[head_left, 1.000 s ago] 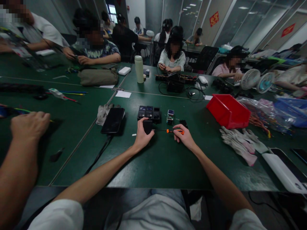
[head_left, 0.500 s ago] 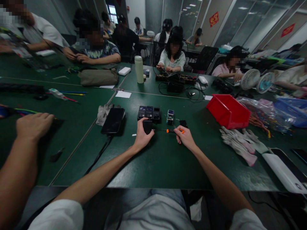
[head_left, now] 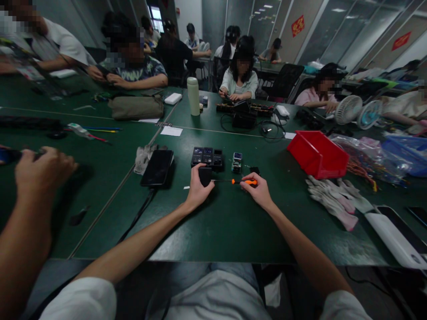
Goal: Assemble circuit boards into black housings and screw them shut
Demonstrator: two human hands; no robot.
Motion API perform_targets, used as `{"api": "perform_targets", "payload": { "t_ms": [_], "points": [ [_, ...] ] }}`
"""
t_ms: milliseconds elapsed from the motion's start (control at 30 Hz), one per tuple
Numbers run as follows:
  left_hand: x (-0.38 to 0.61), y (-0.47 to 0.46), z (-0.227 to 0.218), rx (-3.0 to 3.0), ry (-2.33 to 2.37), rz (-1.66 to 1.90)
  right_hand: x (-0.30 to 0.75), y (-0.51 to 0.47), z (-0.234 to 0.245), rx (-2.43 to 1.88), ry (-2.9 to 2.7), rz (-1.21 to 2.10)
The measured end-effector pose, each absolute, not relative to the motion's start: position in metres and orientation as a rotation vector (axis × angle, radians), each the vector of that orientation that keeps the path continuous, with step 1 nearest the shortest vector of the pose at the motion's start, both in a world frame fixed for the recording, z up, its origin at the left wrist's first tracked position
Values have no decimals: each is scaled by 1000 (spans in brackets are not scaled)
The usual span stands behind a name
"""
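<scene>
My left hand is closed around a small black boxy device, held just above the green table. In my right hand is a screwdriver with an orange and black handle, gripped between thumb and fingers. Its thin shaft points left and the tip meets the right side of the black device. Right behind the device stand several black modules with small screens. A small open device with exposed circuitry lies beyond the screwdriver. A small black piece rests just past my right hand.
To the left lie a cabled phone and a grey glove. A red bin, gloves and a white power bank are on the right. A co-worker's hand works at far left. A bottle stands behind.
My right fingers have shifted slightly on the screwdriver, showing more of its orange handle. My left hand keeps the device in place. The co-worker's hand at left has lifted and turned.
</scene>
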State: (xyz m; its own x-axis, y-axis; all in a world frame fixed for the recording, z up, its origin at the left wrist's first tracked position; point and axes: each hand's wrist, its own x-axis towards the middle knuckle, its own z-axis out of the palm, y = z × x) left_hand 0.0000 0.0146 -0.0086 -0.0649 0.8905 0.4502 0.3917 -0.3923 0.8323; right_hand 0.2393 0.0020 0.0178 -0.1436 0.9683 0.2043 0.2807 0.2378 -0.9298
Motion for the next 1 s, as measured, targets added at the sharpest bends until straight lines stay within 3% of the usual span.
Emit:
{"api": "perform_targets", "payload": {
  "t_ms": [333,700,1000],
  "points": [
    [0,16,-10,1784,1357,1471,240,7,11,-1309,-1638,1132],
    [0,16,-9,1767,1372,1484,245,6,16,-1165,-1761,836],
    [0,16,-10,1774,1360,1494,239,3,15,-1218,-1616,1131]
  ]
}}
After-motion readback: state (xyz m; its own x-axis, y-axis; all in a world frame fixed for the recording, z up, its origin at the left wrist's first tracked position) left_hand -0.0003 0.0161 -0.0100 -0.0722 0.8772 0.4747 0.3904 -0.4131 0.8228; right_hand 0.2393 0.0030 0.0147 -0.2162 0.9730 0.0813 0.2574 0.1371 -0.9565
